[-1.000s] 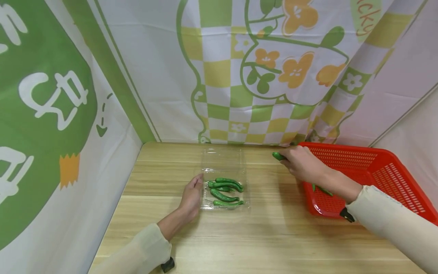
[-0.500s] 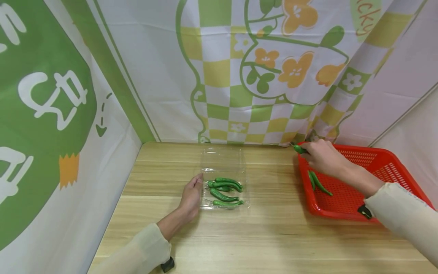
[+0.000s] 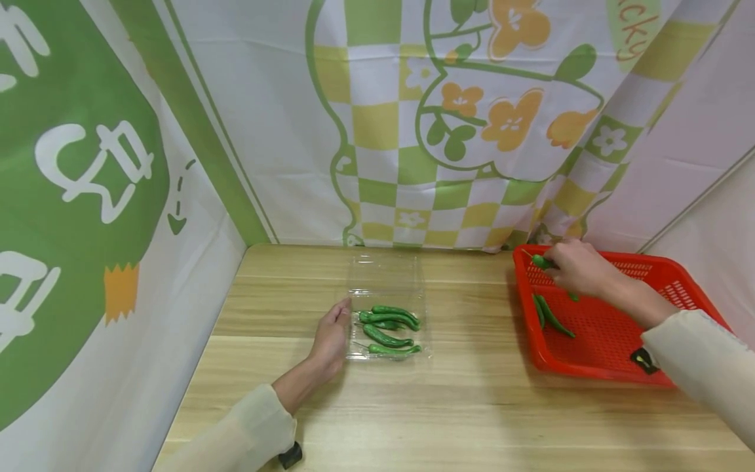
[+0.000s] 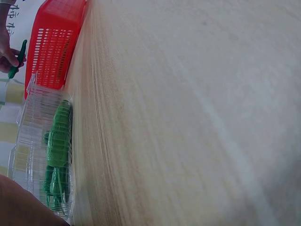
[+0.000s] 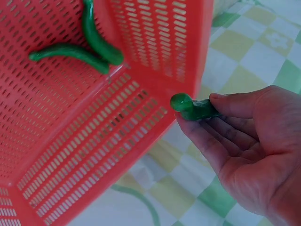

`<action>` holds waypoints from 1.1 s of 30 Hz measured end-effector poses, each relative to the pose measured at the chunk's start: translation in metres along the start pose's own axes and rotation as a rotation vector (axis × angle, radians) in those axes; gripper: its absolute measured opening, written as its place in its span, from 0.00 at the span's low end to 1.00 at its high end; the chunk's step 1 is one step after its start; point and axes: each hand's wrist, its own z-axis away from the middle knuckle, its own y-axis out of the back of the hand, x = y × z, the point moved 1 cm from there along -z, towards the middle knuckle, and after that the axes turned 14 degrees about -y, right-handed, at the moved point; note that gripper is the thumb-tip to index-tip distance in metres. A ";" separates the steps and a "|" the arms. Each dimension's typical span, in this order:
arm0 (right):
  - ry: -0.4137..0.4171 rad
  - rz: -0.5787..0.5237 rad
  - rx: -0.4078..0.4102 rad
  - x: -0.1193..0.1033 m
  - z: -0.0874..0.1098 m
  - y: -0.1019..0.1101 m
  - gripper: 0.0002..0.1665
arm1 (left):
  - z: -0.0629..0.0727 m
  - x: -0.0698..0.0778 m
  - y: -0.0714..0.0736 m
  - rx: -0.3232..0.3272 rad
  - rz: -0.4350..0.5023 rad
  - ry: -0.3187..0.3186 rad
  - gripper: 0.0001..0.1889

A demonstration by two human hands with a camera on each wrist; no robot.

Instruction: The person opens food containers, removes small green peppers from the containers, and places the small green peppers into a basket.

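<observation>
My right hand point(image 3: 580, 269) pinches a green chili pepper point(image 3: 541, 261) between thumb and fingers, over the far left corner of the red plastic basket point(image 3: 545, 360). In the right wrist view, the rounded end of that pepper point(image 5: 181, 102) sticks out past the fingertips. Two more chili peppers point(image 3: 553, 318) lie inside the basket, along its left side. My left hand point(image 3: 330, 337) holds the left edge of a clear plastic clamshell box point(image 3: 386, 275), whose lid is folded back. Several green chili peppers point(image 3: 386, 336) lie side by side in it.
Both containers stand on a wood-grain table point(image 3: 460, 413), box in the middle and basket at the right. A printed cloth point(image 3: 377, 151) hangs along the table's back edge, and a green and white panel point(image 3: 112, 229) stands at the left.
My right hand has moved right with the pepper, from beside the basket to over its far left corner. The peppers along the basket's left side have come into sight. My left hand stays put.
</observation>
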 end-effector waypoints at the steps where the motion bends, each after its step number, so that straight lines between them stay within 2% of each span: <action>1: -0.006 0.005 -0.009 0.003 -0.001 0.000 0.23 | 0.000 0.000 0.000 0.000 0.001 0.001 0.27; 9: 0.019 0.048 -0.013 0.028 -0.006 -0.007 0.20 | 0.000 0.000 0.000 -0.001 0.011 -0.001 0.27; 16: 0.018 0.053 -0.035 0.041 -0.008 -0.015 0.25 | 0.000 -0.001 0.000 0.006 0.014 -0.001 0.27; 23: -0.031 0.035 -0.134 0.046 -0.009 -0.026 0.28 | 0.001 -0.002 -0.001 0.003 0.013 0.001 0.27; 33: -0.067 0.088 -0.204 0.054 -0.008 -0.044 0.18 | 0.001 -0.001 0.000 -0.009 0.015 -0.001 0.27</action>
